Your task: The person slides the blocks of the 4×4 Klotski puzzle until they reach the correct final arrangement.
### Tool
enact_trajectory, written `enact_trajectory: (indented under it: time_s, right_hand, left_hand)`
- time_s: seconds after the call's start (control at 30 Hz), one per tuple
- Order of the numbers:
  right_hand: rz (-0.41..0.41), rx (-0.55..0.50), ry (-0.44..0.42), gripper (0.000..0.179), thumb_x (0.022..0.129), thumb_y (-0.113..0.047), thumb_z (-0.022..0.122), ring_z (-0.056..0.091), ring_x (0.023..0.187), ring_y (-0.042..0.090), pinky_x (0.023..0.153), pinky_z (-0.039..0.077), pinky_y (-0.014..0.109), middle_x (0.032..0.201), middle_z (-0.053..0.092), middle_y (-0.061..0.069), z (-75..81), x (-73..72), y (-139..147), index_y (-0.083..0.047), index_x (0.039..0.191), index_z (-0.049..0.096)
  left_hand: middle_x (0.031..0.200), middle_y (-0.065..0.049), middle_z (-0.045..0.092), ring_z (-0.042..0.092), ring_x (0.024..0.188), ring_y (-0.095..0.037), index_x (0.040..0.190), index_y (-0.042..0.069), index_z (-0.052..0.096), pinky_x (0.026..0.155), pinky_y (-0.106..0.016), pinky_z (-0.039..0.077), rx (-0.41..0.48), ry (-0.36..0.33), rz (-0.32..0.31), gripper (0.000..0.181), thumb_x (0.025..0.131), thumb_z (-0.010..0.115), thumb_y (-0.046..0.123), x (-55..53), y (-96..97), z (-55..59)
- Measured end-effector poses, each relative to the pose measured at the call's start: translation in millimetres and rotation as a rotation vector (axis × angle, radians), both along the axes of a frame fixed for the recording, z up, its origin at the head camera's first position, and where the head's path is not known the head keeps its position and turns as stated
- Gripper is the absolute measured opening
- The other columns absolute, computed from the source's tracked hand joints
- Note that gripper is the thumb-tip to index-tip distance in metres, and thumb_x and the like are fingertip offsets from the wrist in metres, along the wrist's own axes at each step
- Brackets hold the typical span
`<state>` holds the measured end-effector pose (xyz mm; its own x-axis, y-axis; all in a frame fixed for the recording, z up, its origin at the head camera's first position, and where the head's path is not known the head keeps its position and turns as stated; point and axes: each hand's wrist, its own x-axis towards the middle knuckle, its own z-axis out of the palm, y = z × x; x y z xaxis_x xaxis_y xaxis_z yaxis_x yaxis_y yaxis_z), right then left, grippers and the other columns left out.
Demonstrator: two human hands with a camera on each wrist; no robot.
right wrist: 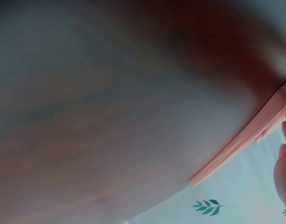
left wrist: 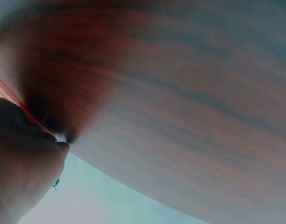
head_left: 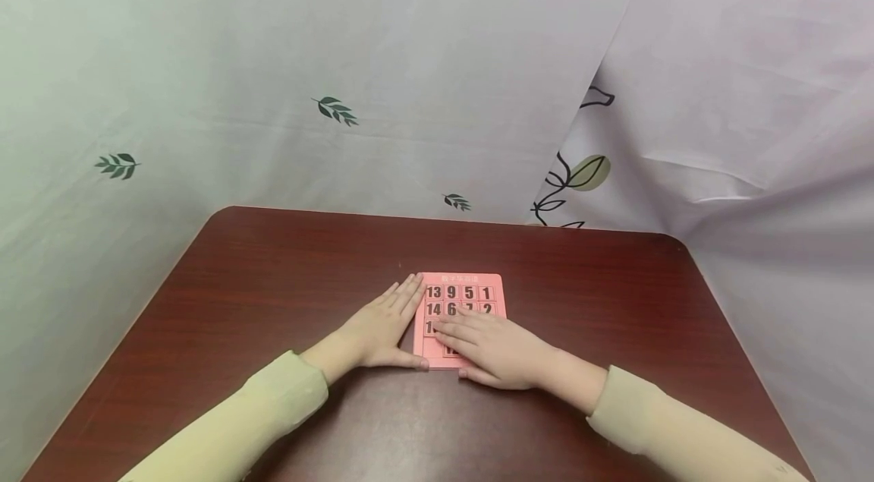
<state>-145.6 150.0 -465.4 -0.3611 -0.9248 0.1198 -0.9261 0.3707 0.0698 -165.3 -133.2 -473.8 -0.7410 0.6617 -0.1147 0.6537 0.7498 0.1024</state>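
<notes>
A pink number sliding puzzle (head_left: 430,349) lies flat on the table in the head view. Its top row of tiles reads 13, 9, 5, 1; a vacant slot shows at its near left corner. Along its left edge lie the straight fingers of my left hand (head_left: 382,326), the thumb at the near left corner. My right hand (head_left: 501,349) reaches over from the right, its extended fingers across the lower tiles and its thumb at the near edge; those tiles are partly hidden. Both wrist views catch the puzzle's thin side beside the left hand (left wrist: 26,158) and right hand (right wrist: 284,172).
The dark red-brown wooden table (head_left: 307,254) has rounded far corners. Pale curtains (head_left: 410,49) with leaf prints hang behind it and along both sides. Light sleeves (head_left: 239,421) cover both forearms.
</notes>
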Motion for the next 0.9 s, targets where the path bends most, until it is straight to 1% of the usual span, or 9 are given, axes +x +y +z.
enact_trajectory:
  time_s: [0.17, 0.37, 0.67, 0.8, 0.9]
  right_hand:
    - [0.02, -0.023, 0.028, 0.063, 0.104, -0.043, 0.063, 0.052, 0.15, 0.024, 0.125, 0.044, 0.043, 0.16, 0.056, 0.006, -1.9, 9.3, 12, -0.009, 0.156, 0.052]
    - [0.028, -0.018, 0.054, 0.063, 0.104, -0.043, 0.063, 0.053, 0.149, 0.022, 0.123, 0.046, 0.042, 0.159, 0.057, 0.005, -5.5, 15.7, 22, -0.009, 0.156, 0.052]
    - [0.041, -0.026, 0.054, 0.064, 0.103, -0.044, 0.065, 0.054, 0.149, 0.024, 0.122, 0.047, 0.041, 0.159, 0.057, 0.006, -5.9, 14.8, 17, -0.008, 0.155, 0.053]
    - [0.044, -0.029, 0.042, 0.064, 0.102, -0.044, 0.067, 0.055, 0.148, 0.025, 0.123, 0.046, 0.042, 0.158, 0.058, 0.006, -3.6, 13.4, 14, -0.008, 0.154, 0.055]
    - [0.041, -0.018, 0.029, 0.066, 0.102, -0.045, 0.066, 0.054, 0.149, 0.025, 0.123, 0.046, 0.042, 0.159, 0.057, 0.006, -2.7, 13.6, 14, -0.008, 0.155, 0.054]
  left_hand:
    - [0.178, -0.023, 0.011, 0.016, 0.166, -0.036, 0.168, -0.004, 0.016, 0.136, -0.047, 0.022, -0.013, 0.012, 0.002, 0.129, 0.085, 0.061, 0.084, -0.1, -0.6, -0.4]
    - [0.176, -0.026, 0.018, 0.023, 0.164, -0.038, 0.166, -0.008, 0.022, 0.134, -0.048, 0.027, -0.01, 0.067, -0.021, 0.13, 0.083, 0.063, 0.085, -0.3, -1.3, 0.3]
    - [0.176, -0.026, 0.018, 0.023, 0.164, -0.037, 0.166, -0.008, 0.022, 0.134, -0.048, 0.027, -0.016, 0.069, -0.025, 0.13, 0.084, 0.061, 0.086, 0.1, -0.8, 0.5]
    - [0.176, -0.025, 0.017, 0.022, 0.165, -0.037, 0.166, -0.007, 0.021, 0.134, -0.048, 0.027, -0.019, 0.064, -0.024, 0.129, 0.085, 0.06, 0.085, -0.2, -0.2, 0.6]
    - [0.176, -0.025, 0.017, 0.022, 0.165, -0.037, 0.166, -0.007, 0.021, 0.134, -0.048, 0.027, -0.014, 0.059, -0.022, 0.129, 0.085, 0.06, 0.086, -0.5, 0.3, 1.1]
